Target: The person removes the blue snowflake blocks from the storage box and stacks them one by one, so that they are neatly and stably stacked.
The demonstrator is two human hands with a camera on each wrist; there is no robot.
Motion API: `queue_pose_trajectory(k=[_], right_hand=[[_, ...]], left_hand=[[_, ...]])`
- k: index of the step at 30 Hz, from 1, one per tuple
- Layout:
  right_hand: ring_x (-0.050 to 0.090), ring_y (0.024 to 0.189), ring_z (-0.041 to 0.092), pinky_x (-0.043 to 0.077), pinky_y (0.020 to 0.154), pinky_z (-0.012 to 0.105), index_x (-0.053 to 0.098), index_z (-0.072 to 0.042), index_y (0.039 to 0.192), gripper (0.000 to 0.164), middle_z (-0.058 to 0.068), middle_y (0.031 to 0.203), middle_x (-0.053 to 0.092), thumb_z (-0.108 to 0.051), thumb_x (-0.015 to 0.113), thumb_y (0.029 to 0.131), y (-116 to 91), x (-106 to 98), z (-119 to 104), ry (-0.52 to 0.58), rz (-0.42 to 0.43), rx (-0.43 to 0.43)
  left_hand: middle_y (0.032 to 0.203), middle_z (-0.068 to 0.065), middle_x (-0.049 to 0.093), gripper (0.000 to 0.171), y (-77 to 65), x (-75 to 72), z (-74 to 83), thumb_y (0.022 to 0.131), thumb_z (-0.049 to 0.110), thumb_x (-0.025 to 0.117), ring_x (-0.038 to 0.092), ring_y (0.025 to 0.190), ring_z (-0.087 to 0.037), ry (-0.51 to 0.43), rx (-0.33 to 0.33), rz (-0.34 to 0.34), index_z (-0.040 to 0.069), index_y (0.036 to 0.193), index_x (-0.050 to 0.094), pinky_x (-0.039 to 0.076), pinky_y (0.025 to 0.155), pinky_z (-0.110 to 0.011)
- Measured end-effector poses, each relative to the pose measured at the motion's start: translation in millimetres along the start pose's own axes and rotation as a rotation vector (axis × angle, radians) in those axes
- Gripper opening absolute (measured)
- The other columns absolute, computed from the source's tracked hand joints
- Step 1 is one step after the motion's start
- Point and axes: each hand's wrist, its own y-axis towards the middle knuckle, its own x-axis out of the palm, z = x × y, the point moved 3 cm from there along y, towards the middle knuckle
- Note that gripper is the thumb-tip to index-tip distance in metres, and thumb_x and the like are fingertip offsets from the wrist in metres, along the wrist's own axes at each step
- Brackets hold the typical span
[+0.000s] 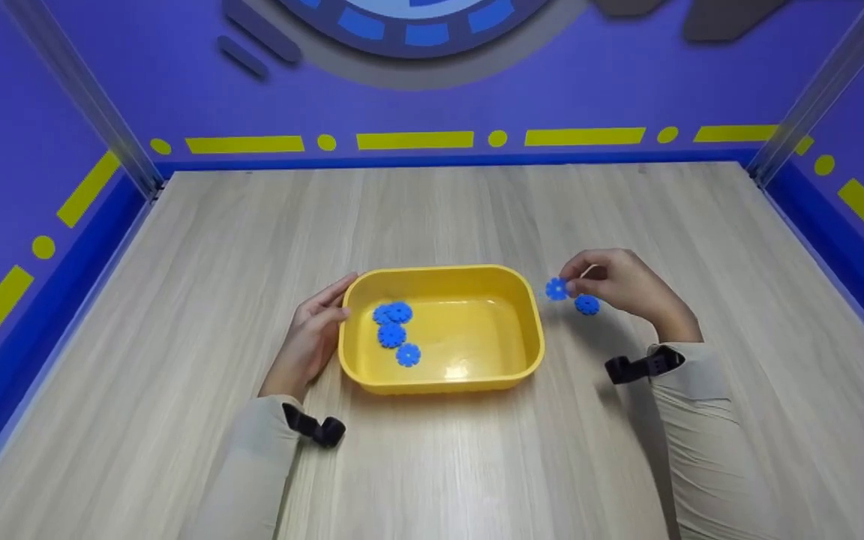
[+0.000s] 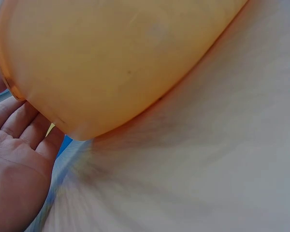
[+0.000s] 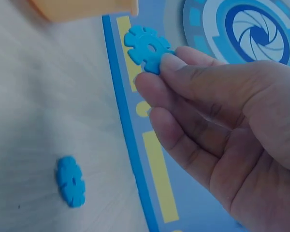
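A yellow plastic tub stands on the table in the head view. My left hand grips its left end, the thumb at the rim and the fingers along the outer wall. Inside the tub, toward its left, lie several blue notched discs, two of them overlapping. To the right of the tub, my right hand pinches another blue notched disc between thumb and fingers, raised above the table. One more blue disc lies on the tabletop below that hand.
The pale wood-grain table is bordered by a blue back wall with yellow markings and by blue side walls. Metal posts rise at the back corners. Each sleeve carries a black wrist strap.
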Motion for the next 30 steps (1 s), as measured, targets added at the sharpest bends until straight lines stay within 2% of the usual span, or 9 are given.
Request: queue_pose_trajectory(k=[3, 10, 18, 27, 30], right_hand=[[0.067, 0.087, 0.027, 0.054, 0.077, 0.02, 0.07, -0.008, 0.098, 0.011, 0.009, 0.099, 0.069, -0.012, 0.066, 0.09, -1, -3, 8, -0.006, 0.004, 0.02], [0.067, 0.089, 0.022, 0.053, 0.083, 0.033, 0.071, -0.006, 0.102, 0.015, 0.012, 0.101, 0.068, -0.013, 0.066, 0.09, -4, -8, 26, -0.029, 0.003, 0.1], [0.065, 0.086, 0.016, 0.053, 0.076, 0.025, 0.071, -0.004, 0.104, 0.016, 0.014, 0.104, 0.068, -0.008, 0.064, 0.09, -4, -9, 43, -0.044, 0.006, 0.183], [0.063, 0.093, 0.022, 0.055, 0.083, 0.036, 0.072, -0.003, 0.103, 0.017, 0.015, 0.105, 0.069, -0.006, 0.062, 0.09, -5, -8, 49, -0.095, 0.031, 0.18], [0.062, 0.095, 0.024, 0.055, 0.082, 0.035, 0.072, -0.004, 0.104, 0.017, 0.016, 0.106, 0.069, -0.006, 0.061, 0.09, -5, -7, 51, -0.102, 0.03, 0.204]], left_hand=[[0.154, -0.011, 0.036, 0.058, -0.4, 0.3, -0.2, 0.089, -0.004, 0.046, 0.035, 0.141, -0.018, 0.002, -0.006, 0.001, 0.0, 0.146, 0.037, 0.031, 0.115, -0.033], [0.154, -0.01, 0.035, 0.059, 0.1, -0.2, -0.8, 0.089, -0.003, 0.046, 0.034, 0.142, -0.018, 0.015, -0.012, -0.001, -0.001, 0.146, 0.035, 0.033, 0.113, -0.032], [0.155, -0.012, 0.033, 0.059, 1.4, -0.4, 0.0, 0.089, -0.005, 0.045, 0.032, 0.143, -0.021, 0.017, -0.014, -0.003, -0.002, 0.147, 0.034, 0.032, 0.115, -0.034], [0.155, -0.015, 0.032, 0.058, 0.7, 0.3, 0.4, 0.089, -0.006, 0.045, 0.03, 0.144, -0.022, 0.014, 0.009, -0.003, -0.004, 0.146, 0.034, 0.027, 0.117, -0.037], [0.155, -0.016, 0.032, 0.058, 0.7, 0.2, 0.4, 0.088, -0.007, 0.045, 0.029, 0.144, -0.021, 0.012, 0.012, 0.003, -0.005, 0.145, 0.035, 0.027, 0.117, -0.036]])
